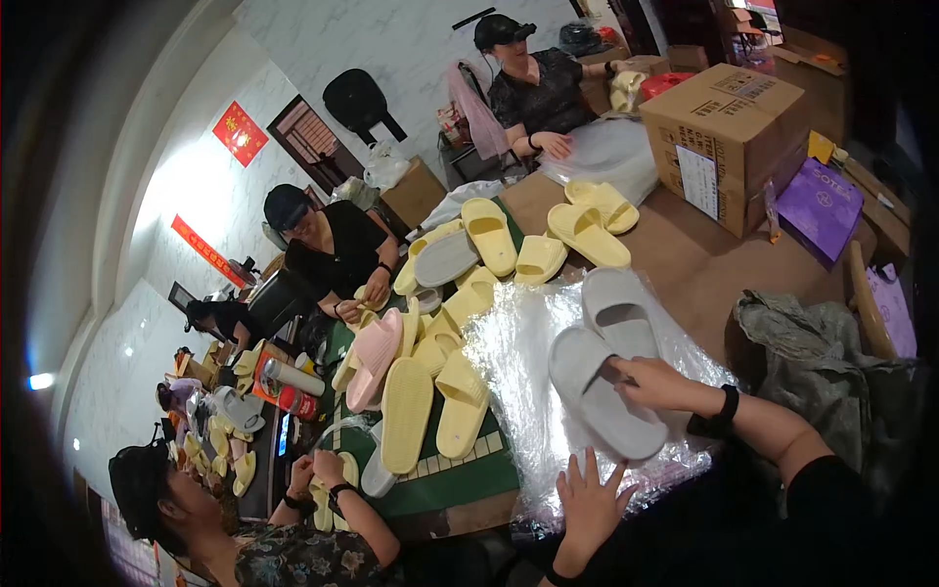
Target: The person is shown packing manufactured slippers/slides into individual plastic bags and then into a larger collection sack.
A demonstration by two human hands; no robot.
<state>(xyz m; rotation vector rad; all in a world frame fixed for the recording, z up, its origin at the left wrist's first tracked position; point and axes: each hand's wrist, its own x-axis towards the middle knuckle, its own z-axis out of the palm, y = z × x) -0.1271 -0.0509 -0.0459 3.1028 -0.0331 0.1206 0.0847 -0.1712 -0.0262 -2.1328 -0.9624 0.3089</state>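
Two grey slippers lie on a stack of shiny clear plastic bags (518, 391) at the table's near edge. My right hand (657, 383) is closed on the nearer grey slipper (616, 426), its fingers at the strap's edge; the fingertips are partly hidden. Just behind it rests the other grey slipper (618, 291), partly overlapped by the nearer one. Flat on the plastic, fingers spread, my left hand (592, 499) sits close to the nearer slipper's heel and holds nothing.
Pale yellow slippers (406, 416) and a pink slipper (375, 357) are heaped to the left. Co-workers sit along the left and far sides. A cardboard box (724, 132), a purple bag (820, 210) and a grey-green sack (807, 342) stand to the right.
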